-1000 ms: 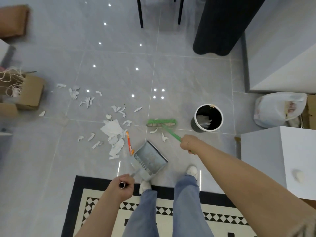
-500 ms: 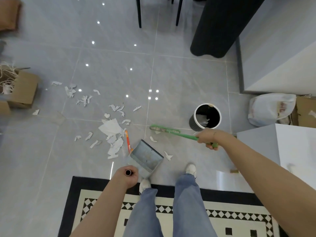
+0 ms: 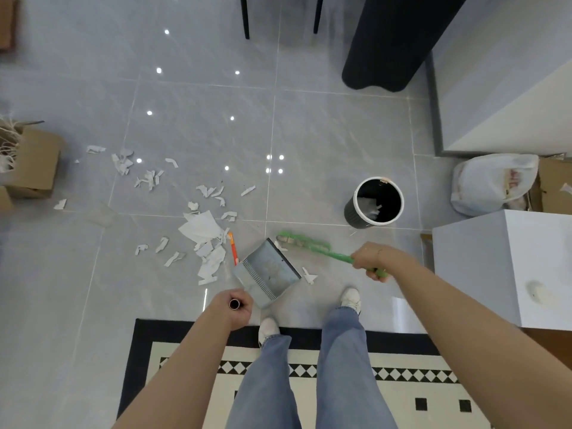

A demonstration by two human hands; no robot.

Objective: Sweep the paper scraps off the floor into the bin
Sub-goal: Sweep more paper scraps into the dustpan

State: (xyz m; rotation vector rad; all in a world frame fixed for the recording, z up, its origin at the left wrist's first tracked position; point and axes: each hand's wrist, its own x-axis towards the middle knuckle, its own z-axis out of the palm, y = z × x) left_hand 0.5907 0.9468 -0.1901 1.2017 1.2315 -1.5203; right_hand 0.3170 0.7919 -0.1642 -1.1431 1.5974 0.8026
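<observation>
- Floor (image 3: 325,144) was far from clean: most paper scraps (image 3: 204,239) lay in a loose spread well left of the bin (image 3: 378,202), a big crumpled sheet and torn bits bunched nearest, smaller bits trailing farther left toward a cardboard box (image 3: 35,164).
- Bin stood upright, open, with some white paper already inside, so I judged an early load was in.
- Dustpan (image 3: 267,270) sat on the floor below-left of the bin, tray looking nearly bare.
- Broom (image 3: 305,244) head lay at the dustpan's far edge, between dustpan and bin.
- Right hand (image 3: 370,261) was wrapped round the green broom handle.
- Left hand (image 3: 233,308) was fisted round the dustpan's handle top.
- One stray scrap (image 3: 309,276) lay just right of the dustpan.
</observation>
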